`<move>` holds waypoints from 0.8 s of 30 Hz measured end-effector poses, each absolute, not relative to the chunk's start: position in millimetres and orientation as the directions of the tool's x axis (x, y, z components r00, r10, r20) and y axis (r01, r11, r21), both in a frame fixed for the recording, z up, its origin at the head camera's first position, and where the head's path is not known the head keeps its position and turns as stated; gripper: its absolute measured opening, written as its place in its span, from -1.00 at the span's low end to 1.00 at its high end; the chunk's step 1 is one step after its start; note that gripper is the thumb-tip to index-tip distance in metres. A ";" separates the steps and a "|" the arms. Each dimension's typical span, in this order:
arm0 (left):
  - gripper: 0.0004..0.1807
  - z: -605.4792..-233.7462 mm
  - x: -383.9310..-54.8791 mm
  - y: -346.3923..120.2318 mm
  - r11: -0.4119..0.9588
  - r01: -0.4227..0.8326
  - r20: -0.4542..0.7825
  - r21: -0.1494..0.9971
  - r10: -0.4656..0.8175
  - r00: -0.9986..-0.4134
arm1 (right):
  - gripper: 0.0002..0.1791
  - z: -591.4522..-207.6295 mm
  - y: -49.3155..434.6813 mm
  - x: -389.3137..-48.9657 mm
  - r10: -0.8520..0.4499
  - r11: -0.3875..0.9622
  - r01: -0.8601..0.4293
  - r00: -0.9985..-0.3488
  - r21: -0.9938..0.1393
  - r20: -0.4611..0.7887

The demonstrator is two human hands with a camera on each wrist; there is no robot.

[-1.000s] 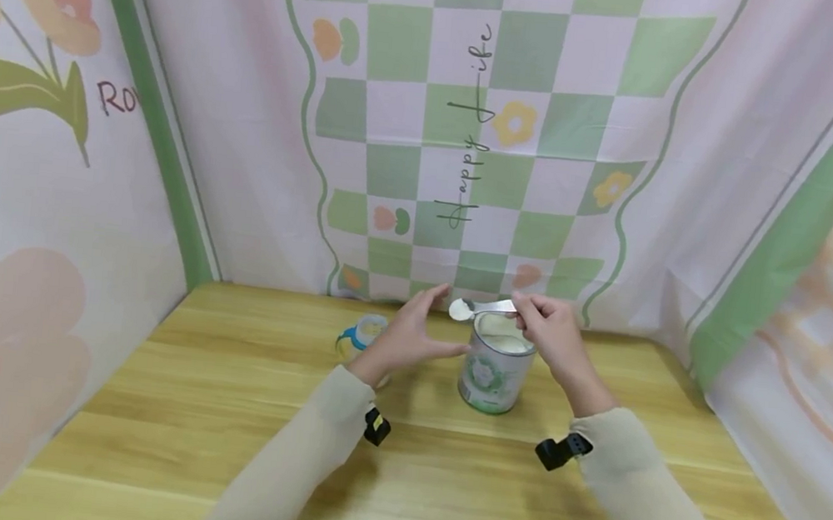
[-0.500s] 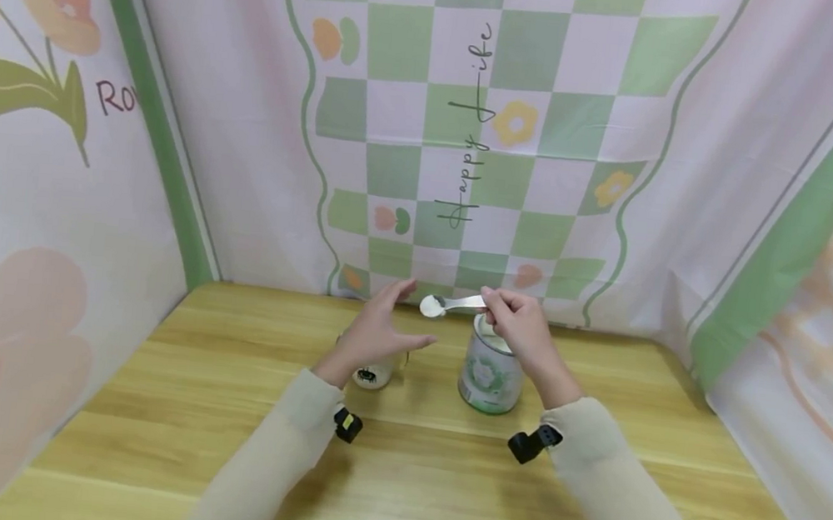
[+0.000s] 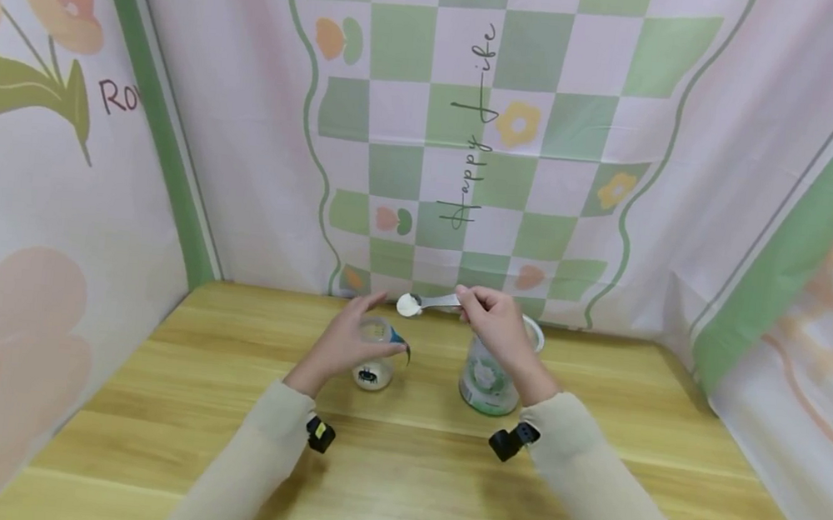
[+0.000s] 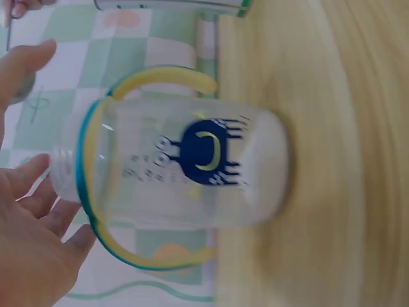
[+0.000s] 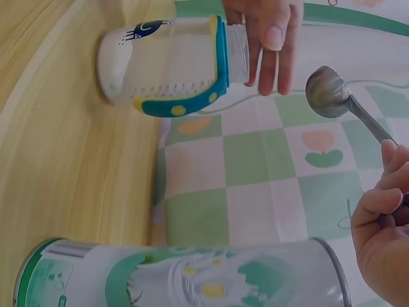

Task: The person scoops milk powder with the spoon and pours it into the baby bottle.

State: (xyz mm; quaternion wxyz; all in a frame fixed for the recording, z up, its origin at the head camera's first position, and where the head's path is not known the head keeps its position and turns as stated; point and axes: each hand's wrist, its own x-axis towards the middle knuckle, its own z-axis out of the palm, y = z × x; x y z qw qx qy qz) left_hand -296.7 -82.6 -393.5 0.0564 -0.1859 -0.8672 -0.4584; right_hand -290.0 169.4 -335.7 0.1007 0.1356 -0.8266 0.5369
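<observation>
My right hand (image 3: pixel 496 328) pinches the handle of a metal measuring spoon (image 3: pixel 443 301), whose bowl carries a heap of white powder (image 3: pixel 408 304). It hangs in the air a little right of a clear baby bottle (image 4: pixel 160 160) with blue-and-yellow handles and a dark cartoon creature. The bottle stands uncapped on the table, white contents at its bottom. Around its neck, my left hand (image 4: pixel 38 236) spreads its fingers, fingertips close to the rim. To the right, partly behind my right hand in the head view, stands an open white-and-green powder can (image 5: pixel 192 275).
The wooden table (image 3: pixel 396 476) ends at a hanging cloth (image 3: pixel 393 107) with green checks just behind the bottle and can. More printed cloth (image 3: pixel 25 256) hangs at the left side. A black wrist camera (image 3: pixel 512 442) sits on the right wrist.
My right hand has carried the filled spoon left from above the can toward the bottle. My left hand has also moved left, from beside the can to the bottle's neck, fingers still spread.
</observation>
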 end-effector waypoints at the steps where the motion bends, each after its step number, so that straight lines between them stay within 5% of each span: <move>1: 0.07 -395.5 -296.5 -84.1 0.507 0.368 0.265 0.779 0.267 -0.927 | -0.51 -335.3 167.5 -289.9 -0.119 0.388 -0.336 -0.942 -0.858 0.315; 24: -0.04 -442.0 -312.9 -96.0 0.396 0.232 0.171 0.888 0.184 -0.968 | -0.60 -346.1 138.7 -296.3 -0.241 0.442 -0.510 -0.860 -0.738 0.451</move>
